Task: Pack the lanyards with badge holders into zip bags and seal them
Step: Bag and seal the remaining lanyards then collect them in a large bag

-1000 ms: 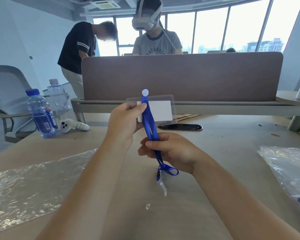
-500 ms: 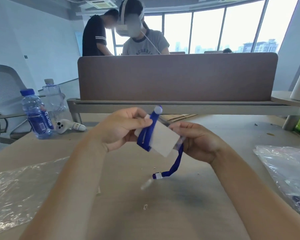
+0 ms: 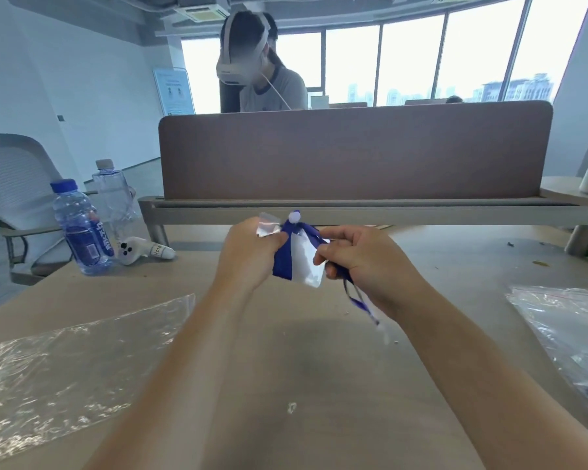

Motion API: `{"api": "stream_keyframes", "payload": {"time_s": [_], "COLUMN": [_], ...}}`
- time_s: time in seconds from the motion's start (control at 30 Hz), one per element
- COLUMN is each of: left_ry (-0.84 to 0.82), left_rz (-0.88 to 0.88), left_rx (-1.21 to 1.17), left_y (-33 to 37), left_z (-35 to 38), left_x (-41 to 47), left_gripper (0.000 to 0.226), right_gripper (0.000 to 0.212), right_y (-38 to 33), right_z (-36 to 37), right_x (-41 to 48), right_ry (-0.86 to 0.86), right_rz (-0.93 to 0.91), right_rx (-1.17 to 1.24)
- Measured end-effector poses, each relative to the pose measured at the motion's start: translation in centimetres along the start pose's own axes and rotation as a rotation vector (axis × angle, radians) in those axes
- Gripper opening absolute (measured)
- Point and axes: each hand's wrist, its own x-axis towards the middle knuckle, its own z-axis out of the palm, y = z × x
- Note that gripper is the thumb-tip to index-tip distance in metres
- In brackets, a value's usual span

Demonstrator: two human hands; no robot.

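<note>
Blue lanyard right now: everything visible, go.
The blue lanyard is a flat, fabric-looking strap wrapped partly around a clear badge holder with a white card inside, topped by a white round snap. The left hand grips holder and strap together; the right hand pinches the strap. Its blurred loose end dangles above the desk.

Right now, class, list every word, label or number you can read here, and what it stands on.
Nothing reads clearly.
Clear plastic water bottle's blue label: white lettering, blurred.
White handheld controller: dark print, too small.
Blue-framed wall poster: too small.
White card in clear badge holder: blank.
</note>
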Motion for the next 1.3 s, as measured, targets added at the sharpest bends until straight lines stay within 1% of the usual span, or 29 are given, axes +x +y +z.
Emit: {"api": "stream_keyframes", "payload": {"time_s": [0.07,0.1,0.17,0.23,0.33,0.4,0.47,0.53,0.63,0.7,0.77,0.87,0.93,1.03,1.13,1.23,1.3], "left_ry": [0.103,0.132,0.153,0.145,0.061,-0.018,-0.115,-0.231,-0.423,-0.541,-0.621,-0.712,-0.708,-0.677,-0.683,-0.62,-0.574], "left_rz": [-0.029,-0.046,-0.104,-0.189,-0.243,-0.268,-0.275,-0.252,-0.193,-0.125,-0.087,-0.058,-0.039,-0.037,-0.043,-0.053,-0.06], "left_rx": [-0.063,-0.109,-0.237,-0.444,-0.757,-0.922,-1.005,-1.019,-0.93,-0.813,-0.679,-0.42,-0.248,-0.103,-0.049,-0.012,-0.004], "left_y": [-0.2,-0.3,-0.6,-0.7,-0.3,0.1,0.2,0.1,-0.1,0.1,0.6,1.0,1.0,1.1,1.3,1.2,1.0], "left_z": [-0.1,-0.2,-0.4,-0.8,-1.5,-1.8,-1.9,-2.3,-2.9,-3.0,-2.9,-2.5,-2.1,-1.7,-1.4,-1.0,-0.8], "left_x": [0.2,0.3,0.4,0.6,0.6,0.5,0.5,0.5,0.3,-0.2,-0.9,-1.3,-1.3,-1.5,-1.6,-1.5,-1.3], "left_gripper": [0.012,0.012,0.01,0.012,0.002,0.006,0.006,0.004,0.007,0.008,0.01,0.017,0.015,0.01,0.012,0.013,0.011], "right_gripper": [0.018,0.021,0.027,0.029,0.028,0.027,0.028,0.027,0.013,0.012,0.009,0.014,0.014,0.01,0.009,0.014,0.014], "right_y": [0.1,0.3,0.6,0.9,1.7,2.3,2.7,2.7,2.6,2.5,2.2,1.7,1.3,1.0,0.7,0.5,0.4], "right_z": [1.0,1.4,1.8,1.9,1.7,1.3,0.6,-0.4,-2.3,-3.4,-4.2,-5.0,-5.0,-4.7,-4.1,-3.5,-3.2], "right_x": [-0.3,-0.5,-0.7,-0.8,-0.8,-0.8,-0.7,-0.8,-0.6,-0.5,-0.5,-0.5,-0.4,-0.4,-0.5,-0.4,-0.2], "right_ry": [-0.047,-0.064,-0.088,-0.124,-0.238,-0.327,-0.382,-0.413,-0.43,-0.42,-0.389,-0.338,-0.297,-0.24,-0.181,-0.112,-0.079], "right_rz": [0.006,0.021,0.058,0.102,0.161,0.178,0.191,0.183,0.156,0.166,0.175,0.17,0.144,0.103,0.047,-0.004,-0.023], "right_rx": [0.02,0.041,0.086,0.17,0.233,0.219,0.229,0.272,0.41,0.46,0.429,0.241,0.11,0.002,-0.169,-0.296,-0.326]}}
